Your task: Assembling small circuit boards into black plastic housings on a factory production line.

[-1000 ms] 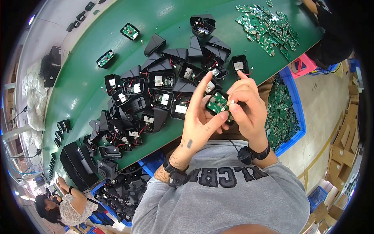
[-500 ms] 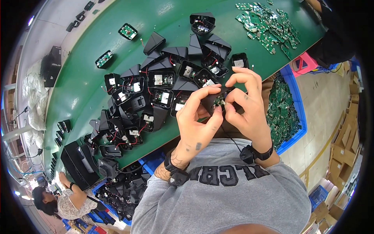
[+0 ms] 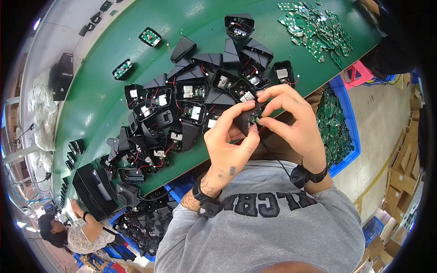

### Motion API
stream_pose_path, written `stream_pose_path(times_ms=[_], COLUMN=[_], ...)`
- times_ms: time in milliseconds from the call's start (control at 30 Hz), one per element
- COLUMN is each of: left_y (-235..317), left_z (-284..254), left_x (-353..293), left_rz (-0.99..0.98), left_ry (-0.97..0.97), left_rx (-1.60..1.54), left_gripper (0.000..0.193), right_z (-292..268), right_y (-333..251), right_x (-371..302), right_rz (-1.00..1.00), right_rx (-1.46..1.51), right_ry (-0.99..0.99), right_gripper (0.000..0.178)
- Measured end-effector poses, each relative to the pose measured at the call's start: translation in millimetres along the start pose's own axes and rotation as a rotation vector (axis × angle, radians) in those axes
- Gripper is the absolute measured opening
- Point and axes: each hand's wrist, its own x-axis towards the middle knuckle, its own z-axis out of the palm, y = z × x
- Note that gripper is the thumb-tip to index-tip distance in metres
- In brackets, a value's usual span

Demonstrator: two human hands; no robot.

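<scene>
Between my hands, above the table's near edge, is a black plastic housing with a small green circuit board at its open side. My left hand is closed around the housing, with the thumb near the board and the forefinger along the top edge. With thumb and forefinger, my right hand pinches at the board's edge; whether a wire or connector lies between those fingertips is too small to tell. Just beyond my hands lie many similar black housings with boards, white parts and red wires inside.
A heap of green circuit boards lies at the table's far right. Below the table edge stand a blue bin of boards and another of black parts. A black box is at left, near a co-worker. A pink stool stands right.
My right hand has shifted slightly right and down, its fingers less curled, still at the board. My left hand keeps its hold on the housing. The whole view has shifted slightly.
</scene>
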Motion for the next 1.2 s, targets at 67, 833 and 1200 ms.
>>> stream_pose_path(times_ms=[67,833,1200], left_y=[0.7,9.2,12.0], left_z=[0.1,-6.6,1.8], left_x=[-1.8,6.1,9.2], left_rz=[-0.027,0.195,0.154], left_ry=[-0.007,0.007,0.142], left_rx=[-0.039,0.146,0.244], left_gripper=[0.037,0.040,0.039], right_z=[2.8,1.3,25.3], right_y=[2.0,-7.2,4.4], right_x=[-1.4,-6.5,-5.0], right_rz=[0.072,-0.111,-0.325], right_rx=[0.096,-0.217,-0.249], right_ry=[0.009,0.150,0.316], right_gripper=[0.017,0.015,0.025])
